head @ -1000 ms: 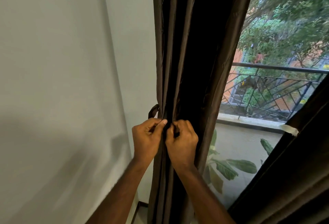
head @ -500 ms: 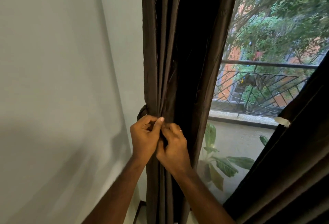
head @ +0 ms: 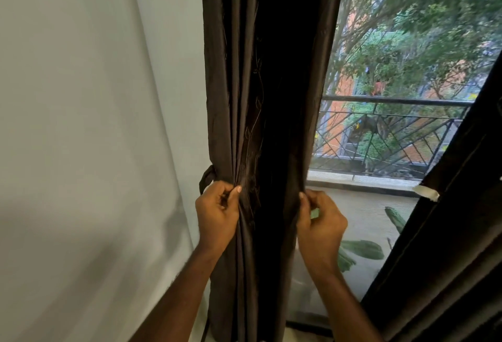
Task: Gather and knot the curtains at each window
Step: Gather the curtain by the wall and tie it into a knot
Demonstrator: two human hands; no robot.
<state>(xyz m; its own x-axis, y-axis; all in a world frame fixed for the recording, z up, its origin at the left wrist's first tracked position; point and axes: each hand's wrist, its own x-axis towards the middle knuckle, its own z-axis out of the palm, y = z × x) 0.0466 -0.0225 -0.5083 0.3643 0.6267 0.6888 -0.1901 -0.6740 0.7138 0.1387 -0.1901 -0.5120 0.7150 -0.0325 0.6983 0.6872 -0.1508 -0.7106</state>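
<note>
Since half a second ago your hands have come apart: then they were bunched together at the front of the dark brown curtain [head: 260,124], and now your right hand [head: 320,222] has shifted out to the curtain's right edge while your left hand [head: 217,214] stays at the left folds. Your left hand's fingers are curled, with the thumb pressing a pleat of the fabric against them. Your right hand pinches the right hem between thumb and fingertips, its other fingers loosely bent. The curtain hangs gathered in vertical folds between the two hands, not knotted.

A plain pale wall [head: 89,124] fills the left of the view, and the curtain hangs just beside it. A dark tieback loop [head: 206,178] sticks out from behind the curtain's left edge, just above your left hand. To the right, the window [head: 380,206] shows a balcony with a metal railing [head: 394,130], trees beyond and large green leaves [head: 361,249] low down. A second dark curtain [head: 448,246] slants across the lower right corner, with a pale tab [head: 425,192] on its edge, covering that side of the glass.
</note>
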